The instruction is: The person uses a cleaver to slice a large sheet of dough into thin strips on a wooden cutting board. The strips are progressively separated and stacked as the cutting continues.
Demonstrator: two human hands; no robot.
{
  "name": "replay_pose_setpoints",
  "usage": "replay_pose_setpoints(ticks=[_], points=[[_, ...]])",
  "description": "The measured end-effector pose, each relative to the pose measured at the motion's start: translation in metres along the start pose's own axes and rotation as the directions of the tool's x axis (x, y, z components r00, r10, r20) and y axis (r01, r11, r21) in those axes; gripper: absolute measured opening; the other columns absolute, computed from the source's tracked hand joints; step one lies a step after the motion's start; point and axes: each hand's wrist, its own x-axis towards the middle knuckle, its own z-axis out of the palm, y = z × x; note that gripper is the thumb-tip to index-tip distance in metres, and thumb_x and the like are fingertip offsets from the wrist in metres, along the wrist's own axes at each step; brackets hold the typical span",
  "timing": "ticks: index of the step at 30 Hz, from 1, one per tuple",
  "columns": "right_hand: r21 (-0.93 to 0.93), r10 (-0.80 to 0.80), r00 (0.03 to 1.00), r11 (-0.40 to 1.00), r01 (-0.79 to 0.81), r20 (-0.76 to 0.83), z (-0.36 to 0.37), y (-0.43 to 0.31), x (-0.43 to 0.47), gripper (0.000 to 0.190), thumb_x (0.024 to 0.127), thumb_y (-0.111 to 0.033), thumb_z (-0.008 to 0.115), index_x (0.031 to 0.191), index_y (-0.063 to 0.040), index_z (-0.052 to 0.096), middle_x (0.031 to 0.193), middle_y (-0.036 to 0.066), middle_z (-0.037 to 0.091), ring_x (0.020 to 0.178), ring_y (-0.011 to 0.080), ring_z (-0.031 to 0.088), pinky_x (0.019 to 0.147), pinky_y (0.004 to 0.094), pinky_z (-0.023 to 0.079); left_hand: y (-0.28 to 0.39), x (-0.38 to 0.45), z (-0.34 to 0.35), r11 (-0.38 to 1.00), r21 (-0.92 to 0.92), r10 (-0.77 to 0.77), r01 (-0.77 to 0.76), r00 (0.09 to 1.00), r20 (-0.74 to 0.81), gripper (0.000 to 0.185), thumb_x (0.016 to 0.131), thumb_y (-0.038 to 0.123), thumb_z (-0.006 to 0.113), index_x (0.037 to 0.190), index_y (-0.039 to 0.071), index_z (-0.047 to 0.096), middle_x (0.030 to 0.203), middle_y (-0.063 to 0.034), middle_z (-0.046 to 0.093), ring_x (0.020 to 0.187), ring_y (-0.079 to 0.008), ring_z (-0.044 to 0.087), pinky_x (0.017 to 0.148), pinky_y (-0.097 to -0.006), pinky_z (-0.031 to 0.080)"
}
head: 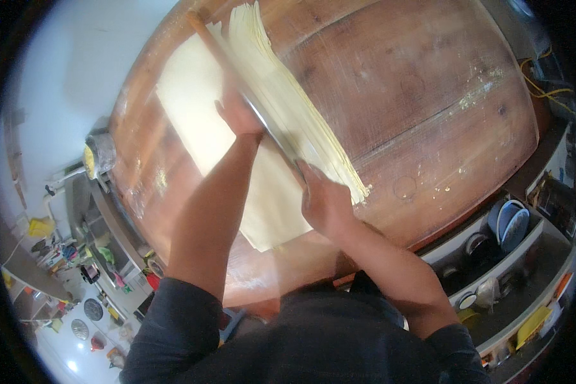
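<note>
A pale yellow dough sheet (192, 81) lies folded on a wooden tabletop (393, 105). Across it slants a long wooden rod (206, 33), probably a rolling pin. My left hand (242, 113), blurred, lies over the rod's middle with the thumb out to the left. In my right hand (326, 201), near the dough's lower right, is a long knife, its shiny metal blade (264, 117) running along the rod's right side. The knife's handle is mostly hidden by my fingers. Right of the blade, layered dough strips (307, 115) lie close together, their upper ends fanned.
Dough crumbs and flour (475, 96) dot the table's right part. A round container (98, 153) stands at the left edge. Below the right edge are open compartments (533, 259) with a blue bucket (511, 223). A cluttered shelf unit (110, 240) stands lower left.
</note>
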Motion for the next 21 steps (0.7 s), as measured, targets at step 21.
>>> replay_pose_setpoints(ticks=[21], points=[[-0.024, -0.048, 0.998, 0.999, 0.049, 0.047, 0.011, -0.049, 0.142, 0.046, 0.089, -0.006, 0.047, 0.134, 0.000, 0.053, 0.107, 0.027, 0.066, 0.088, 0.0422, 0.067, 0.079, 0.0486, 0.053, -0.021, 0.052, 0.003, 0.959, 0.279, 0.026, -0.042, 0.998, 0.060, 0.067, 0.093, 0.022, 0.047, 0.155, 0.009, 0.025, 0.161, -0.0104, 0.029, 0.150, -0.0279, 0.024, 0.121, -0.0535, 0.007]])
